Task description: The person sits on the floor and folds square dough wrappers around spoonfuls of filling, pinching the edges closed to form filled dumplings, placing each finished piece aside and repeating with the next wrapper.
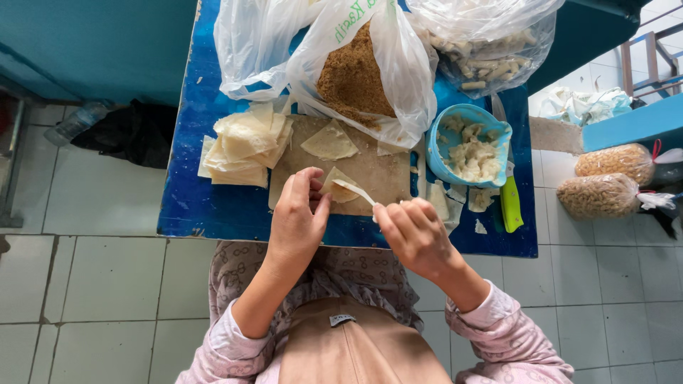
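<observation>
Pale folded pastry wrapper (339,186) at frame centre, on the brown wooden board (370,171), is pinched in my left hand (297,220) while my right hand (413,231) grips a white spoon (356,190); spreading gently seems best.

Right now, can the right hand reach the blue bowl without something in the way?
Probably yes: the right hand holds a white spoon, and the blue bowl sits just beyond it, nothing between.
</observation>
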Tool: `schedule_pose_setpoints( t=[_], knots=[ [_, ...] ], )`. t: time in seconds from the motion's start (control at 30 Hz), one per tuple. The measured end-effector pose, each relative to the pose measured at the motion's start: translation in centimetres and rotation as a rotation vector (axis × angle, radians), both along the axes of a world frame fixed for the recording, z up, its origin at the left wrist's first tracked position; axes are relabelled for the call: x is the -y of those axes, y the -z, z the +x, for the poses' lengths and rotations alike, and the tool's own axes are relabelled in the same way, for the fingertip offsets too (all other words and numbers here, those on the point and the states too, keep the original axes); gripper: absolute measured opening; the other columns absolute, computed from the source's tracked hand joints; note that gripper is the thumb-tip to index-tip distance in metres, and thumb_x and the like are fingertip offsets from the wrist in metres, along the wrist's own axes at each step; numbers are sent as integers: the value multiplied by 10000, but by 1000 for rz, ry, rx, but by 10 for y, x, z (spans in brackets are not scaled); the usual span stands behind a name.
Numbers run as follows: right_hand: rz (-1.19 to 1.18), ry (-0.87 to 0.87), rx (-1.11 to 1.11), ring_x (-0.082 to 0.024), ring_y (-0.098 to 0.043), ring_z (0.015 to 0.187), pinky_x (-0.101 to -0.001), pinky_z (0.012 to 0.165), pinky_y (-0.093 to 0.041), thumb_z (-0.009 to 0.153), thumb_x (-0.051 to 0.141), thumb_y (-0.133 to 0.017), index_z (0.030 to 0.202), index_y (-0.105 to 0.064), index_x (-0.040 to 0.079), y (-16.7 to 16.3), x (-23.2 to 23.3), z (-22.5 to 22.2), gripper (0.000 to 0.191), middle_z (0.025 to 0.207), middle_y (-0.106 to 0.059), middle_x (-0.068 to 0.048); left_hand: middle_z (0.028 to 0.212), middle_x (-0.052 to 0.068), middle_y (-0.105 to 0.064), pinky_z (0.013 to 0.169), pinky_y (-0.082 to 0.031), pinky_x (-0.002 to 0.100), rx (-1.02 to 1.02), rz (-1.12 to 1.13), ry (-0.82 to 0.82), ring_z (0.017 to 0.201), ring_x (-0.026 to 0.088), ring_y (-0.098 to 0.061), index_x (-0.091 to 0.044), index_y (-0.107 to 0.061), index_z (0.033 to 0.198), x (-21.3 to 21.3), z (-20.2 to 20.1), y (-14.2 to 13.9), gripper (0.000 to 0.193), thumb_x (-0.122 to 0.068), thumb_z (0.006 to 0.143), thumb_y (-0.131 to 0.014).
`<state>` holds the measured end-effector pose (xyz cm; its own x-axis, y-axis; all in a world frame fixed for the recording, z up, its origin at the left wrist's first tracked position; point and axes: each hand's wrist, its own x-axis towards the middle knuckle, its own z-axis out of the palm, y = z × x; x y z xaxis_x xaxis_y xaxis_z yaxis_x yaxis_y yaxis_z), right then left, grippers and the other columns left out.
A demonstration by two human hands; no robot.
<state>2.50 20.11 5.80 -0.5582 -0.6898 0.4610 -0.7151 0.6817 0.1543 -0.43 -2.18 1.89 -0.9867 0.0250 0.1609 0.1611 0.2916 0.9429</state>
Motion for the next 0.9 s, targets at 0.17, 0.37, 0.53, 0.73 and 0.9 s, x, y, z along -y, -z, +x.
schedule_pose_setpoints(
  t=[0.17,0.37,0.53,0.73,0.9],
  knots=[
    [84,-36,-143,-205,-620,915,-360,863,-489,951,91,-774,1212,-654,-9,-2,-3,2,304,1020,-646,-60,1026,130,-630,741,-588,321,-50,25,-14,840,227,-696,-10,-565,1233,-3,2,1,346,36,911,-682],
    [22,85,-268,-211,-594,914,-381,873,-464,1014,72,-743,1252,-638,-5,3,-3,-31,272,1012,-624,-59,1044,145,-655,757,-583,346,-141,-36,-20,875,267,-701,-7,-580,1221,-6,4,1,297,21,940,-671],
    [6,298,-225,-269,-586,1072,-428,979,-442,952,60,-645,1264,-657,-23,-2,11,-105,322,1112,-627,-112,1078,156,-706,798,-563,406,-280,-205,-70,959,345,-691,-23,-637,1208,-12,5,-2,226,-35,983,-659],
    [-316,381,303,-334,-581,992,-469,863,-429,940,125,-708,954,-679,32,-1,36,-68,98,1014,-632,-130,1021,124,-670,778,-545,418,-247,-231,-36,926,335,-670,-30,-647,1090,-8,-1,-2,159,-65,942,-692],
    [-461,320,611,-347,-617,943,-435,805,-486,864,124,-739,879,-643,22,17,42,-52,141,936,-643,-132,997,133,-606,751,-530,425,-215,-288,-6,895,339,-643,-37,-668,981,-5,-3,1,81,-60,916,-710]
  ],
)
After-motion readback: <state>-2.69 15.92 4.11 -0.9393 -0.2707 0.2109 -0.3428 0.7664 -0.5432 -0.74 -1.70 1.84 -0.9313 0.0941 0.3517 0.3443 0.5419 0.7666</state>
